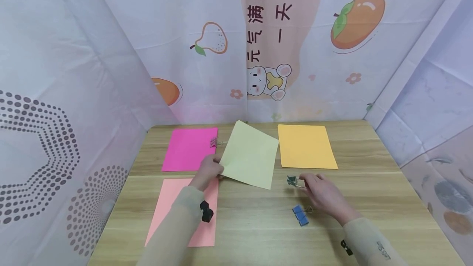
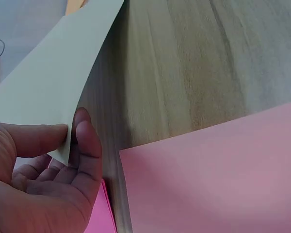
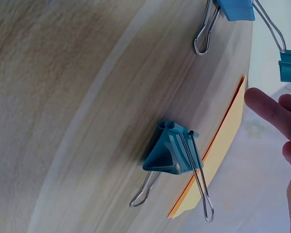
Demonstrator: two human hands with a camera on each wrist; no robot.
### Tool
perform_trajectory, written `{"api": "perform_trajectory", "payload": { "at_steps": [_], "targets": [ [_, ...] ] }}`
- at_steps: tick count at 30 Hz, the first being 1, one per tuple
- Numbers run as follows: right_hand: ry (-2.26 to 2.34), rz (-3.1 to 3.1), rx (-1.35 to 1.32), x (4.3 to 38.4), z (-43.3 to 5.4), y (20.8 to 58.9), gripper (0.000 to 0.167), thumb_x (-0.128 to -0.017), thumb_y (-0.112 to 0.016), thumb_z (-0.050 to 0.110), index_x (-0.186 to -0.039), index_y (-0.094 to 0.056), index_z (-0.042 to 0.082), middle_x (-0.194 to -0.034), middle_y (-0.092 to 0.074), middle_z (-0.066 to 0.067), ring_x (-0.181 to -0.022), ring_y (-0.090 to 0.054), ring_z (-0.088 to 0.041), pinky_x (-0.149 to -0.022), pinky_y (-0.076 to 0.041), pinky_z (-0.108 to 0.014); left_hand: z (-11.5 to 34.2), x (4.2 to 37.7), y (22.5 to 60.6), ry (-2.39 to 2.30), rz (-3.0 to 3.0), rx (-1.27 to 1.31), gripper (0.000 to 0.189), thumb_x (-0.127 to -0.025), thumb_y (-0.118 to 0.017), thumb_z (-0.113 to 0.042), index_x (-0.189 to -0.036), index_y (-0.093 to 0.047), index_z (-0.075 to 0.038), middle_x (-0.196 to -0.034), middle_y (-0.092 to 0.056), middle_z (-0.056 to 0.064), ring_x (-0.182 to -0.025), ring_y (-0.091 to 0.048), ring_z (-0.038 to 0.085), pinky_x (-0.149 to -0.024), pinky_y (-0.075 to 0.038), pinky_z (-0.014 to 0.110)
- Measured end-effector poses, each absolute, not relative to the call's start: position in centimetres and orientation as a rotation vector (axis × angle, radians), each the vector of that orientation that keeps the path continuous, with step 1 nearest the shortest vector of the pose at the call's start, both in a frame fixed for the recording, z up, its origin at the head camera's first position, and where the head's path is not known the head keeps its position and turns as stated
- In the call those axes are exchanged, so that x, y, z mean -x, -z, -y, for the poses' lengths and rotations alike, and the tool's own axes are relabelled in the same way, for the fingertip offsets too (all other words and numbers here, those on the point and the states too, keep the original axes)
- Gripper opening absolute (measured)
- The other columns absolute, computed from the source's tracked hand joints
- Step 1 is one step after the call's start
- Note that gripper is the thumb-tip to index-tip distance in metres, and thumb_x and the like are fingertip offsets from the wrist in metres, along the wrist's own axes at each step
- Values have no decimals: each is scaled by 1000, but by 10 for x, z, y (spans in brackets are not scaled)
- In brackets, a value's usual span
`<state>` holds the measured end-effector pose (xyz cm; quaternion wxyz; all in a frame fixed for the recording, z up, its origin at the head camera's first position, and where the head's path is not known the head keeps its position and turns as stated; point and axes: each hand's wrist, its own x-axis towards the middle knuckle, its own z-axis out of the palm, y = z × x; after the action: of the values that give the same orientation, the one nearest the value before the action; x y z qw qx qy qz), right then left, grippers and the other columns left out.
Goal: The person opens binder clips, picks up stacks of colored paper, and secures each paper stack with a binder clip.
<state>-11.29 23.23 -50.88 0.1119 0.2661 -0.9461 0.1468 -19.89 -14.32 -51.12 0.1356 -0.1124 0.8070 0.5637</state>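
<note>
In the head view my left hand grips the lower left corner of a pale yellow sheet, which is raised and tilted. Thumb and fingers pinch that corner in the left wrist view. My right hand holds a dark green binder clip by its wire handles; the hand is partly cut off in the right wrist view. On the table below it lies a blue binder clip. A teal binder clip also rests on the wood in the right wrist view, hidden from the head view.
A magenta stack at the back left carries a pink binder clip on its right edge. Light pink paper lies in front, partly under my left arm. Orange paper lies at the back right. A printed curtain borders the table.
</note>
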Motion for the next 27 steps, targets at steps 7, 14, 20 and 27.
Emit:
{"api": "perform_trajectory", "payload": {
  "at_steps": [7,14,20,27],
  "targets": [
    [-463,2799,-766,112,-233,506,32,-93,-73,11,-119,-60,0,-96,-71,-7,-83,-63,-18,-80,-53,-40,149,183,505,-1765,-2206,364,37,-87,-52,11,-124,-57,10,-108,-60,21,-68,-63,21,-72,-60,40],
    [-474,2754,-783,115,-233,504,29,-92,-74,11,-116,-60,2,-97,-73,-9,-82,-65,-20,-79,-53,-42,156,170,503,-1865,-2139,403,36,-93,-56,6,-129,-55,11,-100,-61,19,-72,-65,21,-77,-60,40],
    [-494,2728,-784,115,-231,500,30,-91,-75,11,-115,-60,2,-100,-73,-11,-87,-66,-24,-80,-55,-45,159,161,506,-1969,-2048,449,31,-95,-61,4,-125,-57,9,-105,-64,18,-78,-65,20,-80,-59,40],
    [-521,2729,-760,116,-228,495,29,-93,-74,14,-116,-61,2,-105,-74,-13,-92,-66,-28,-82,-54,-45,155,151,510,-2029,-1997,425,25,-95,-64,4,-119,-60,7,-98,-66,14,-77,-66,20,-80,-58,41]
  ]
}}
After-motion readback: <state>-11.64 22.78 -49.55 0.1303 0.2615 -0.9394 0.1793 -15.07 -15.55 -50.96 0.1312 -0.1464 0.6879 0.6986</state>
